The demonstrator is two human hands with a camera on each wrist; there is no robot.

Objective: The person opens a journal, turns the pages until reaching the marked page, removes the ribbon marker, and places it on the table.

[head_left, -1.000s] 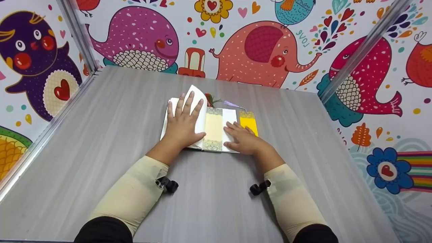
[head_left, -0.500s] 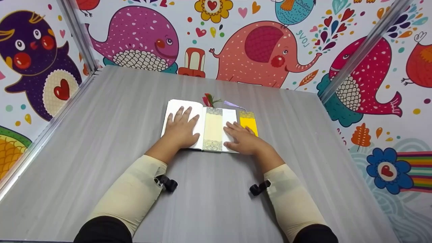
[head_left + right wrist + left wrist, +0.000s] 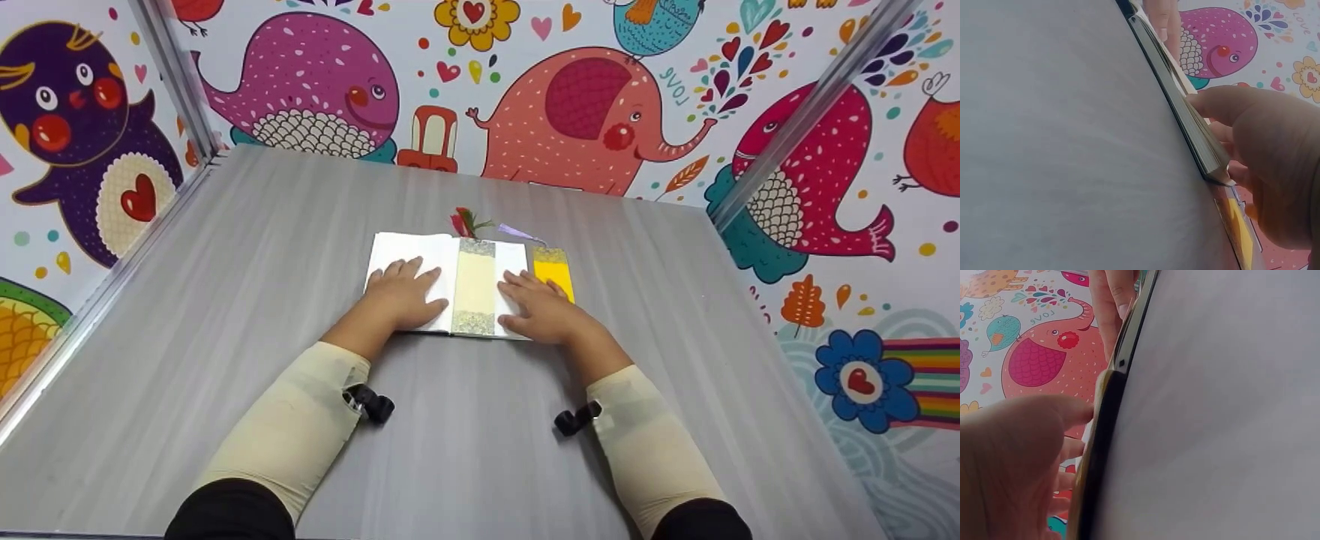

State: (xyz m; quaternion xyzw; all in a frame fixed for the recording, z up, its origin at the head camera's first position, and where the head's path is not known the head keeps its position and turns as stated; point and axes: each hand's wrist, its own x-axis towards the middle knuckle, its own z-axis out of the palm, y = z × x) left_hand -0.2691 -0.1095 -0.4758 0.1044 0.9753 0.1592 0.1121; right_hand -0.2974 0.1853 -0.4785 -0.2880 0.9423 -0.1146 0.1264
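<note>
Nearest the camera, two cream sleeves (image 3: 300, 420) are reaching forward over the grey tabletop (image 3: 225, 300), each with a small black wrist mount beside it. Just past them, the book (image 3: 409, 251) is lying open and flat near the middle of the tabletop, and everything else is sitting around it. The left hand (image 3: 401, 296) is resting on the book's left page, fingers straight and spread, pressing the paper flat and gripping nothing. The right hand (image 3: 540, 307) is lying on the book's right page in the same way, fingers relaxed and apart, holding nothing; its outer fingers are reaching over the yellow bookmark (image 3: 553, 274), which is lying just beside the book's right edge, touching it or nearly so. On the right page, just right of the book's spine, a cream bookmark (image 3: 475, 285) with patterned ends is lying lengthwise between the two hands. Beyond the book's far edge a red tassel (image 3: 461, 222) and a lilac ribbon (image 3: 516, 232) are sticking out onto the tabletop. Behind all this a cartoon wall (image 3: 585, 105) is standing.

By the look of it, the step in hand is flattening the open pages around the cream bookmark. A next move would probably call for one hand lifting off while the other is holding its page down
</note>
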